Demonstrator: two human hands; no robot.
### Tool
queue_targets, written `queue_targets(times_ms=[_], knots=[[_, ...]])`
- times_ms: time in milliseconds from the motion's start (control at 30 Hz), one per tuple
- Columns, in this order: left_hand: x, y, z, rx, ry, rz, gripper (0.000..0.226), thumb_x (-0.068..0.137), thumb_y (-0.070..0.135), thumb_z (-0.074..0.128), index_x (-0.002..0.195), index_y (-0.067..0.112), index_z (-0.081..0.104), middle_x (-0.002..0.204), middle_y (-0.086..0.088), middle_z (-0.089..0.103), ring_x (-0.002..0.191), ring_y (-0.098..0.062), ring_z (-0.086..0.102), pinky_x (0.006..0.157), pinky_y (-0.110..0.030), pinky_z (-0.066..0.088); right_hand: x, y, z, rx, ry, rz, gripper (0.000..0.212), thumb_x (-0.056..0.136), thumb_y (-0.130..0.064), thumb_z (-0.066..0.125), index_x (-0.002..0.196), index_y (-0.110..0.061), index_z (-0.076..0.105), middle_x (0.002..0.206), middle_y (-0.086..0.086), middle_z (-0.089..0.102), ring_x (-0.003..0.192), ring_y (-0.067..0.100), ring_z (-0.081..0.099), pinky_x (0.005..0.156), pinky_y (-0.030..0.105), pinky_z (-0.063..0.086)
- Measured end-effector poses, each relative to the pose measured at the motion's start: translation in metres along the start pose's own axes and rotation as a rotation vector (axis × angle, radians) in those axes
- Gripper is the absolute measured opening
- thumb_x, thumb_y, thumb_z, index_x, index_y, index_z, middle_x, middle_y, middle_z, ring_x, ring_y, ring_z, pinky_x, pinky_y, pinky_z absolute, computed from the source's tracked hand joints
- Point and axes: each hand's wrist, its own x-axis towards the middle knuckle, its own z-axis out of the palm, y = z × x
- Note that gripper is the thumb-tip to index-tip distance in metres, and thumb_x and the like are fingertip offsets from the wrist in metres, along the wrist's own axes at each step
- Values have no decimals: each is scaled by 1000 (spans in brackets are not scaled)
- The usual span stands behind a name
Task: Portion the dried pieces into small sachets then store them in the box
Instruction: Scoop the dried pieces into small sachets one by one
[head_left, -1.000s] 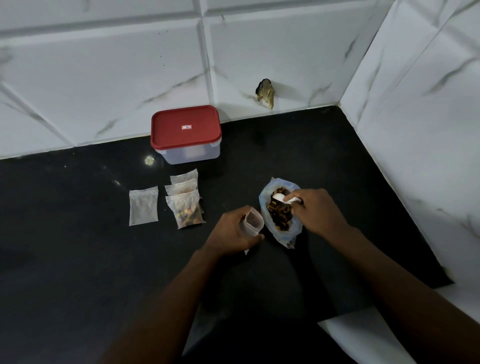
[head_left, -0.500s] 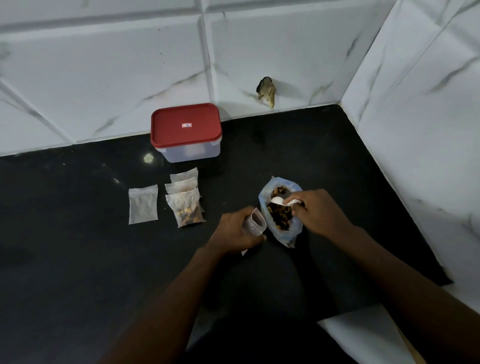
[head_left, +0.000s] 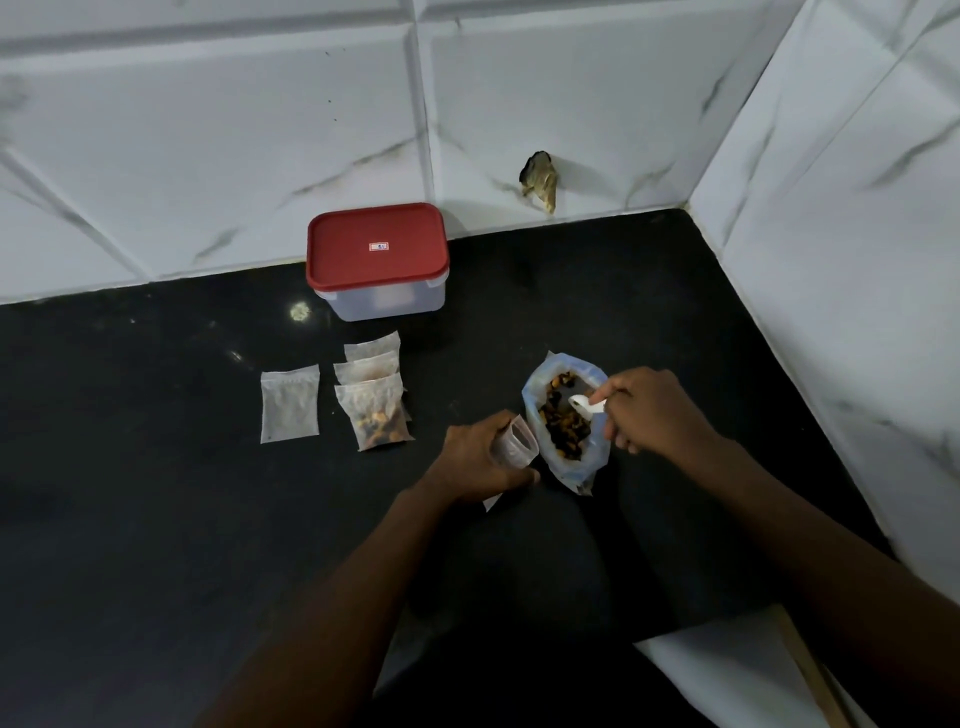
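We list what lies on the countertop (head_left: 156, 519):

- Box (head_left: 387, 304), with its lid (head_left: 377, 249) on it, at upper centre-left of the frame, close against the back wall (head_left: 208, 130).
- Stack of three sachets (head_left: 374, 405), overlapping, just below the box.
- Single sachet (head_left: 289, 404), left of the stack and apart from it.
- Bag (head_left: 592, 460), right of centre, with the dried pieces (head_left: 563, 431) in it.
- Spoon (head_left: 584, 404), in the bag's mouth above the pieces, pinched by our right hand (head_left: 649, 410), which enters from the lower right.
- Open sachet (head_left: 517, 446), held in our left hand (head_left: 478, 457), just left of the bag. We cannot tell whether the two touch.
- Side wall (head_left: 857, 260), along the counter's right edge, meeting the back wall at upper right.
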Motion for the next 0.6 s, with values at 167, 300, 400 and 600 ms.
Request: queue_targets(times_ms=[167, 300, 400, 600], knots=[[1, 1, 1, 7, -23, -8, 57, 74, 53, 79, 122, 36, 55, 115, 15, 62, 117, -10, 57, 116, -52, 36, -3, 3, -1, 313, -73, 159, 24, 103, -7, 48, 108, -18, 68, 78, 11, 76, 61, 16, 70, 51, 21, 51], [0, 3, 2, -25, -43, -18, 65, 64, 64, 72, 122, 42, 53, 117, 17, 61, 120, -8, 55, 118, -52, 32, -10, 10, 2, 533, -123, 248, 24, 102, -6, 48, 114, -14, 67, 86, 14, 76, 66, 17, 70, 57, 26, 53], [1, 2, 3, -25, -51, -16, 62, 67, 60, 75, 122, 42, 52, 120, 16, 61, 122, -9, 53, 119, -52, 29, -11, 13, 8, 665, -149, 291, 26, 102, -6, 46, 117, -10, 68, 88, 14, 77, 67, 17, 69, 57, 25, 52], [0, -4, 6, -93, -23, -2, 58, 66, 61, 79, 118, 52, 55, 117, 18, 65, 121, -9, 58, 112, -52, 42, -16, 19, 8, 956, -166, 444, 25, 98, -2, 48, 112, -2, 69, 81, 13, 75, 59, 12, 64, 50, 20, 51]])
